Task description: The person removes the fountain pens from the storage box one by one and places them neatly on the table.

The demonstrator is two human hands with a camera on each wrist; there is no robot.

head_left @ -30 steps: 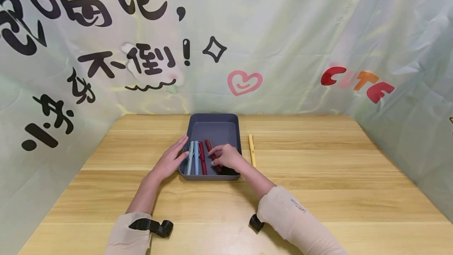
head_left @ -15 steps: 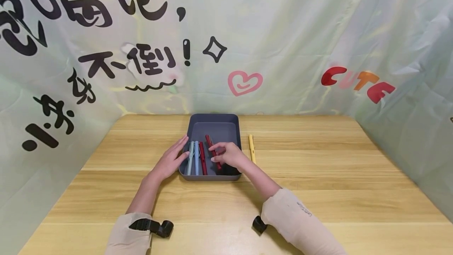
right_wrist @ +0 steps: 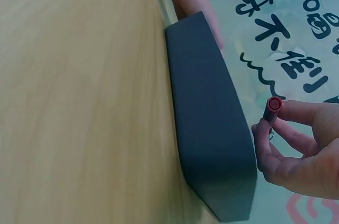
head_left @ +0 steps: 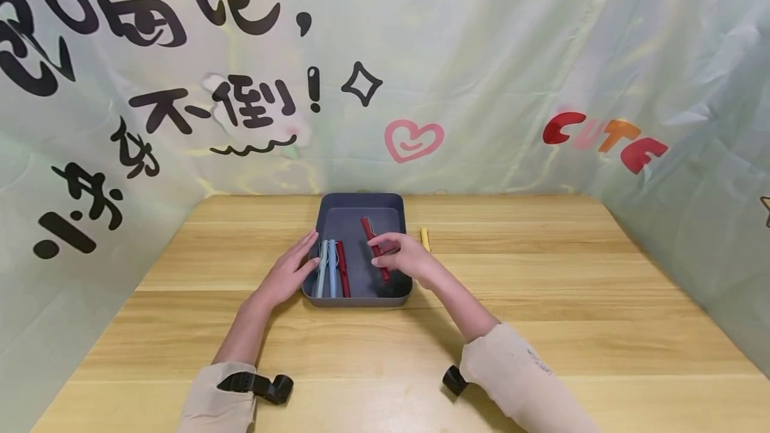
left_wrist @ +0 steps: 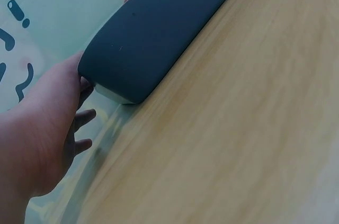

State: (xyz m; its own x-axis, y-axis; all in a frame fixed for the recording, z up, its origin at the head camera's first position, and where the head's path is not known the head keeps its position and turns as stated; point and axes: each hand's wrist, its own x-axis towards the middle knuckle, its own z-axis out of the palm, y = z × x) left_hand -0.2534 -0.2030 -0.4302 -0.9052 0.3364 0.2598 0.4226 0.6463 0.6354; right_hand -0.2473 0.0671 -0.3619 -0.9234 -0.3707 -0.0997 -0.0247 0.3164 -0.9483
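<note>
My right hand (head_left: 409, 259) pinches a dark red pen (head_left: 365, 224) between thumb and fingers, holding it tilted over the dark grey tray (head_left: 351, 218). In the right wrist view the pen's round end (right_wrist: 274, 104) faces the camera, above the tray's rim. My left hand (head_left: 290, 277) rests against the tray's left side with its fingers extended and the thumb at the rim. Inside the tray, on the left, a pale teal pen (head_left: 322, 272), a light blue pen (head_left: 333, 274) and another dark red pen (head_left: 343, 272) lie side by side.
A yellow pen (head_left: 424, 239) lies on the wooden table (head_left: 529, 272), right of the tray, partly hidden by the right hand. Behind the tray hangs a printed cloth (head_left: 481, 72). Another cloth side closes off each end of the table.
My right hand has lifted the dark red pen off the tray floor and carried it right and slightly away, apart from the other pens. The left hand stays in place.
</note>
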